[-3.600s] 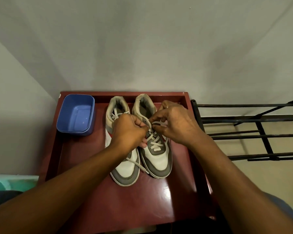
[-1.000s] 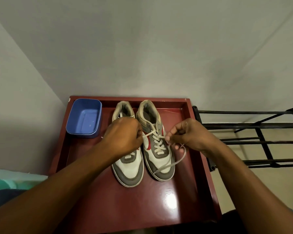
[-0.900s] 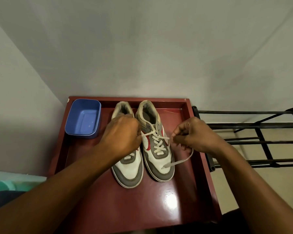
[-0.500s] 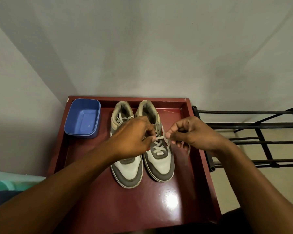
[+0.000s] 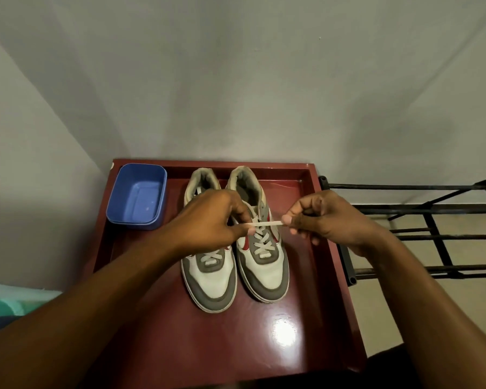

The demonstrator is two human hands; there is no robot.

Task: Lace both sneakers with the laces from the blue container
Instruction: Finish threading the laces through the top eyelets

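The left hand [image 5: 208, 220] and right hand [image 5: 326, 217] are held apart, each with fingers curled and pinching one end of a pale lace [image 5: 267, 223], which runs taut and level between them. Directly below that stretch lies the right-hand sneaker [image 5: 264, 265], its lower eyelets crossed with lacing. The other sneaker [image 5: 211, 282] sits under the left hand, touching its mate. The blue container [image 5: 136, 196] stands beyond the left hand's outer side, on the same red tray [image 5: 306, 346].

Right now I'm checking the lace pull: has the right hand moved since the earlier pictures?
Yes. The right hand has moved rightward, off the right sneaker toward the table's right rim, pulling the lace taut.
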